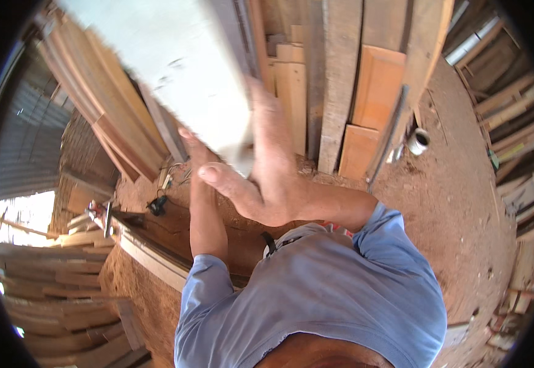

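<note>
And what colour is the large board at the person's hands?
The board looks whitish with small dark marks, as the head view shows.

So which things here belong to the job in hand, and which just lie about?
Job in hand:
pale board, between both hands
right hand, along its right edge
left hand, partly hidden

Seemingly just lying about:
white container, at right
orange panel, standing upright
stacked planks, far left

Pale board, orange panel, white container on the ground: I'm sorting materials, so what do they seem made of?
Pale board: probably wood, perhaps painted; its white face shows dark marks, but glare leaves the finish open.
Orange panel: likely varnished wood, judging by its even colour and framed sections.
White container: plain wall suggests plastic or painted metal; finish unclear.
</note>
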`<state>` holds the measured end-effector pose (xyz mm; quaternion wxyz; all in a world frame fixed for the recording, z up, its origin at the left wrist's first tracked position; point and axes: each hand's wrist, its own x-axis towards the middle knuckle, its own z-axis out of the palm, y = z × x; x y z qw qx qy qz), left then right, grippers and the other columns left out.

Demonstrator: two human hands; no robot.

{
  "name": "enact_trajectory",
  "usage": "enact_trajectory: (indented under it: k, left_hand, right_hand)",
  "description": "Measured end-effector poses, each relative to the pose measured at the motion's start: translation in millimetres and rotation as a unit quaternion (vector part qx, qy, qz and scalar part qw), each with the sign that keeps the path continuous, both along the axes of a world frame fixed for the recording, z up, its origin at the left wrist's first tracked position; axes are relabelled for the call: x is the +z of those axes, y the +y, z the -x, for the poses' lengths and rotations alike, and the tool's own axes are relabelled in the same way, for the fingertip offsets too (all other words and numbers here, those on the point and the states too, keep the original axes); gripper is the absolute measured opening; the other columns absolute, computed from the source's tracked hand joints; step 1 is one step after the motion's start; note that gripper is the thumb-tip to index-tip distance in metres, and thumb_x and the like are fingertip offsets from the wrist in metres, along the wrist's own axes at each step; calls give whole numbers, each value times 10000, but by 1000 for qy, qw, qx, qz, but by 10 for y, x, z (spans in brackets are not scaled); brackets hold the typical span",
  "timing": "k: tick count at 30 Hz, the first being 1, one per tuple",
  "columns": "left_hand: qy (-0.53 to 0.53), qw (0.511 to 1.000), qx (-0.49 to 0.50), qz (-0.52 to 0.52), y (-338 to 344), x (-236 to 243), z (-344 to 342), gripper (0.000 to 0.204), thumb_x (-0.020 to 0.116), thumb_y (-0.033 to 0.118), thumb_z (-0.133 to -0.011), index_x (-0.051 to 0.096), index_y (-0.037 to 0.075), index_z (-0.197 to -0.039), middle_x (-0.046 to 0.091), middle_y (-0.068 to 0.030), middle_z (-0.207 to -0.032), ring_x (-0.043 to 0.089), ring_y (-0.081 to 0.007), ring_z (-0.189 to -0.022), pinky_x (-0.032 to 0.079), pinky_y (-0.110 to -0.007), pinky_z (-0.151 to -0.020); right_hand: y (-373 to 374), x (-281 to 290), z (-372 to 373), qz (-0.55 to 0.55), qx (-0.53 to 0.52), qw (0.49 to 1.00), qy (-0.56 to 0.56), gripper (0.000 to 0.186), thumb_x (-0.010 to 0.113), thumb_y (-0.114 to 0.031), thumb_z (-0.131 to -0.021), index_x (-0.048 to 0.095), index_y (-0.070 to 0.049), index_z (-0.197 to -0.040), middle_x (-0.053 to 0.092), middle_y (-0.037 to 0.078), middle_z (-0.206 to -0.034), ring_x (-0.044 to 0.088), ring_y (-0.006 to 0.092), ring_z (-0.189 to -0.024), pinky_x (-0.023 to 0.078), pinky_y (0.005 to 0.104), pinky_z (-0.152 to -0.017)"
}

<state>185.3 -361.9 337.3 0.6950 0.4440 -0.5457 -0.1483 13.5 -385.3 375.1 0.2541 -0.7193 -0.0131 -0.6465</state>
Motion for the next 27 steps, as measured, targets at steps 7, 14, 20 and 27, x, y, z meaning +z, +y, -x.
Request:
enact_trajectory:
  k: [7, 14, 20, 27]
  left_hand:
    - [78, 997, -28, -7, -454, -10, -53, 573, 408, 534, -1061, 496, -18, -1185, 585, -84, -1004, 563, -181, -925, 468, -335, -825]
    - [154, 988, -13, -19, -689, -75, -244, 544, 423, 526, -1062, 503, -3, -1161, 596, -68, -970, 565, -175, -908, 471, -330, -809]
    - [284, 958, 39, -24, -558, -217, -285, 521, 436, 519, -1062, 509, 10, -1141, 606, -55, -942, 567, -169, -894, 474, -325, -795]
    - [211, 967, 130, 52, 509, -240, 540, 609, 597, 463, -952, 445, -33, -1271, 584, -88, -1082, 555, -226, -1049, 439, -351, -925]
  right_hand:
    - [-380, -21, 75, 10, 87, 994, 65, 893, 629, -358, -979, 173, 170, -1537, 367, 357, -1473, 416, 410, -1275, 309, 523, -1107]
    - [-1019, 242, 46, -13, 212, 967, 140, 919, 738, -404, -903, 302, 85, -1548, 380, 296, -1513, 356, 404, -1430, 314, 507, -1173]
    - [-1355, 168, -701, -133, 439, 869, 187, 997, 659, -708, -867, 488, 94, -1435, 595, 229, -1346, 539, 305, -1299, 422, 413, -1099]
    - [-1108, -116, -898, -193, 506, 830, 133, 1101, 633, -842, -785, 558, 93, -1360, 688, 192, -1186, 637, 240, -1146, 512, 330, -966]
